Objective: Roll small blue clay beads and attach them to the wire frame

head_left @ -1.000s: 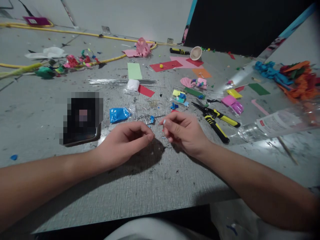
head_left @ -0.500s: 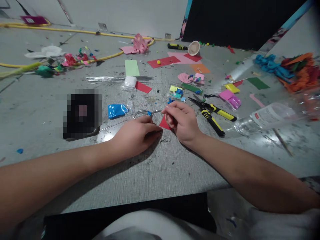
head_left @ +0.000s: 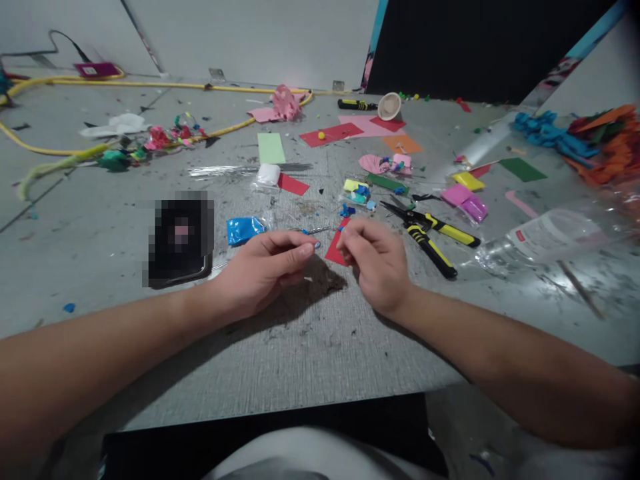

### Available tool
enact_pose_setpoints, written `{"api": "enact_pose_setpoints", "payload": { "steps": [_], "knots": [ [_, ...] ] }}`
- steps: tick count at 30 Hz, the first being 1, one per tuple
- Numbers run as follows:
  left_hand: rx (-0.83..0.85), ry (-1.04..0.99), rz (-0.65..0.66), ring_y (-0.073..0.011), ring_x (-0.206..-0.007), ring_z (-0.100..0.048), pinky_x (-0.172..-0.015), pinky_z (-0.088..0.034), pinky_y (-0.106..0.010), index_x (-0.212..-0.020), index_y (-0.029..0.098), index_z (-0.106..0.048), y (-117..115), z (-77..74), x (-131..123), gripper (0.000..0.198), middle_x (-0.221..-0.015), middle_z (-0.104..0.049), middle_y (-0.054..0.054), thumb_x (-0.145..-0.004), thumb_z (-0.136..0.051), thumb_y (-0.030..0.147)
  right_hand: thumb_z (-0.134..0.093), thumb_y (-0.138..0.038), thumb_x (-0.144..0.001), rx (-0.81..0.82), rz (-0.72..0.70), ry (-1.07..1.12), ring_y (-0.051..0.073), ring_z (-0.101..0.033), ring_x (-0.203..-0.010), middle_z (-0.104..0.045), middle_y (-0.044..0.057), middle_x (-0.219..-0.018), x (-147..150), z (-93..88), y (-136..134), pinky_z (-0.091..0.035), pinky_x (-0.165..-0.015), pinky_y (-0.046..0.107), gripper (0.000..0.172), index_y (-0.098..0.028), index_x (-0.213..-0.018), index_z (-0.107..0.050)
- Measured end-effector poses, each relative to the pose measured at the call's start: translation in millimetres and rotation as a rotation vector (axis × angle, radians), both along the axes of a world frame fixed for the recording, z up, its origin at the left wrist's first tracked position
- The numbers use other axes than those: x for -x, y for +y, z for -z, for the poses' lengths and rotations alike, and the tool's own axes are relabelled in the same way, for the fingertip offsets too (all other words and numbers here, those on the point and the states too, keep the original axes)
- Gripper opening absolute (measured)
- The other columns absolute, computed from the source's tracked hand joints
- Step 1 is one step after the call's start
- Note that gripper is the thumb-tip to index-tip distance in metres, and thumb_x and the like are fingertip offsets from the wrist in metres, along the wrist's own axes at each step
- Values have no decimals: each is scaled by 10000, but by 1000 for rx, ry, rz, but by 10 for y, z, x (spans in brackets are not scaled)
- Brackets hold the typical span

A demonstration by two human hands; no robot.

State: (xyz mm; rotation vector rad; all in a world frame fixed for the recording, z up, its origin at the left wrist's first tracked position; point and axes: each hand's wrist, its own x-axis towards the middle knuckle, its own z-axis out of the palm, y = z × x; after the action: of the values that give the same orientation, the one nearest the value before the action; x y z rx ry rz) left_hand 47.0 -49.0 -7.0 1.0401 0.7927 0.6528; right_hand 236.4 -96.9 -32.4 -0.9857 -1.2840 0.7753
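My left hand (head_left: 263, 270) rests above the table with thumb and forefinger pinched on a small blue bit of clay (head_left: 317, 245). My right hand (head_left: 379, 265) is curled, its fingertips pressed together; whatever they hold is too small to make out. A tiny blue speck shows beside those fingertips. Behind both hands lies a thin twisted wire (head_left: 320, 231), partly covered by my left fingers. A red paper piece (head_left: 336, 247) lies under the right fingertips. Just behind my left hand is a blue clay packet (head_left: 244, 231).
Yellow-and-black pliers (head_left: 425, 233) and a clear plastic bottle (head_left: 550, 233) lie to the right. A dark phone-like device (head_left: 180, 247), partly pixelated, is at left. Farther back are a bundle of thin wires (head_left: 225, 171), a white clay packet (head_left: 269, 176) and a yellow cable (head_left: 165, 84).
My left hand has turned from palm-down to thumb-up, bringing the blue bit at its fingertips into sight. My right hand stays pinched near the same spot. The view has shifted slightly.
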Motion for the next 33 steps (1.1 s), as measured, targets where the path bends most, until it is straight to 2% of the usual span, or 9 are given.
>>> {"api": "enact_pose_setpoints", "payload": {
  "steps": [3,7,10,15,19,25,33],
  "knots": [
    [140,-75,28,-56,-514,-338,-482,-336,-196,-802,190,-724,-12,18,15,361,-618,-476,78,-720,-1006,399,-570,-269,-1061,-117,2,-179,136,-559,-695,-600,-13,-744,52,-44,-125,-461,-678,312,246,-216,-838,-659],
    [194,-108,86,-41,-510,-313,-456,-316,-167,-778,181,-712,33,52,57,355,-637,-449,69,-760,-994,395,-593,-192,-1036,-221,2,-301,167,-627,-761,-675,7,-782,100,-75,-193,-516,-711,331,170,-226,-899,-686],
    [222,-133,105,-36,-504,-311,-433,-299,-144,-783,178,-745,66,78,80,326,-635,-472,61,-755,-1002,378,-612,-159,-1021,-216,10,-320,159,-647,-754,-706,14,-797,108,-77,-192,-540,-708,319,159,-215,-908,-709],
    [228,-215,88,-27,-497,-363,-422,-325,-118,-812,164,-820,80,118,74,279,-671,-613,21,-713,-1030,319,-628,-125,-1001,-228,10,-331,144,-674,-774,-753,29,-865,104,-66,-176,-564,-719,293,143,-191,-983,-754],
    [211,-261,95,-26,-504,-422,-437,-363,-99,-841,157,-848,71,139,68,222,-667,-630,10,-756,-1006,288,-641,-126,-999,-238,16,-350,135,-665,-767,-741,25,-849,102,-58,-160,-562,-720,276,123,-179,-973,-749],
    [221,-298,85,-35,-541,-507,-448,-411,-88,-839,181,-859,65,175,58,196,-709,-676,0,-748,-1011,264,-621,-156,-1023,-227,-13,-394,133,-653,-767,-719,25,-834,100,-37,-149,-544,-690,259,118,-164,-986,-732],
    [212,-296,57,-38,-546,-522,-455,-441,-95,-827,200,-857,60,181,40,182,-759,-717,-4,-747,-1011,255,-663,-148,-997,-239,80,-383,128,-700,-798,-760,37,-899,127,-28,-151,-588,-726,249,85,-169,-1015,-744]
  ]
}}
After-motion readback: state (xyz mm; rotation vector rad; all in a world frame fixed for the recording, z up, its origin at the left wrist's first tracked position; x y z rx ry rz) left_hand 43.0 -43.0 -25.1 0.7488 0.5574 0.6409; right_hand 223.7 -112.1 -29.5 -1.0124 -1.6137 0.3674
